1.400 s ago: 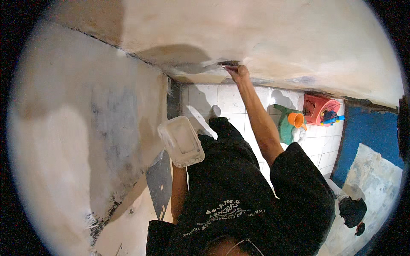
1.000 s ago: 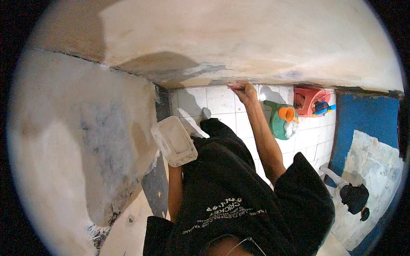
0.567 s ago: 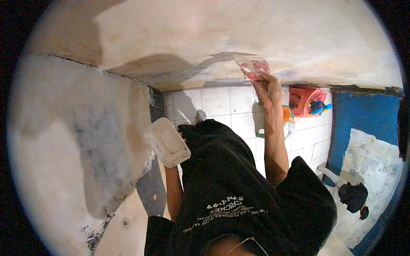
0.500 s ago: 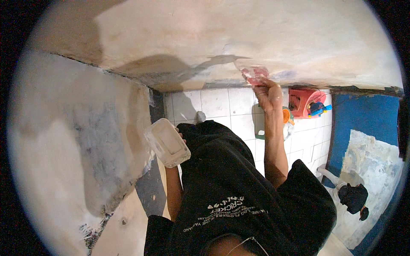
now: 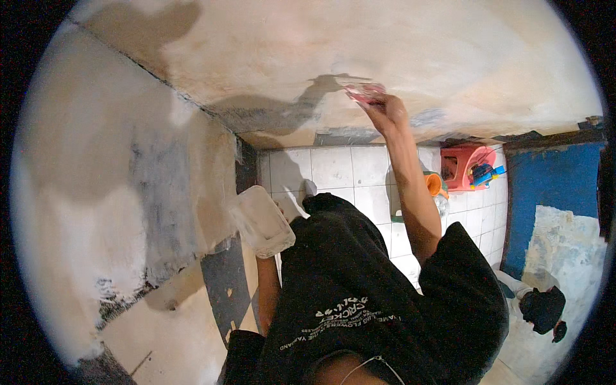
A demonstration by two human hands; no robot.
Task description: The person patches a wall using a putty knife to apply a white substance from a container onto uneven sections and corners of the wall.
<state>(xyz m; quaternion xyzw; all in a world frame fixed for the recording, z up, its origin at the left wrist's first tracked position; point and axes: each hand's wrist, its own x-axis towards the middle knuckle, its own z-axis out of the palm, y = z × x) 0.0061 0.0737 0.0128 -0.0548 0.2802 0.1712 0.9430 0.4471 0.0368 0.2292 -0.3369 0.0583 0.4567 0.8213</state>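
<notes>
My right arm reaches up to the beige wall (image 5: 462, 58) in front, where my right hand (image 5: 390, 115) is closed on a red putty scraper (image 5: 364, 94) smeared with white paste. The scraper's edge lies at or very near the wall; contact is hard to tell. At my left side, my left hand (image 5: 280, 206) supports a whitish rectangular plastic tub (image 5: 264, 221), coated with pale residue. Most of that hand is hidden behind the tub; only a few fingertips show at its rim. The tub is tilted, close to the patchy left wall (image 5: 212, 173).
White floor tiles (image 5: 333, 168) lie below. Right of my right arm stand a red plastic stool (image 5: 454, 168) with a blue object (image 5: 486, 174) on it, and an orange container (image 5: 435, 185). A blue panel (image 5: 545, 173) and another person (image 5: 542, 309) are far right.
My right hand has moved the scraper up and to the left along the wall. The whole view has shifted somewhat, and the tub stays in my left hand.
</notes>
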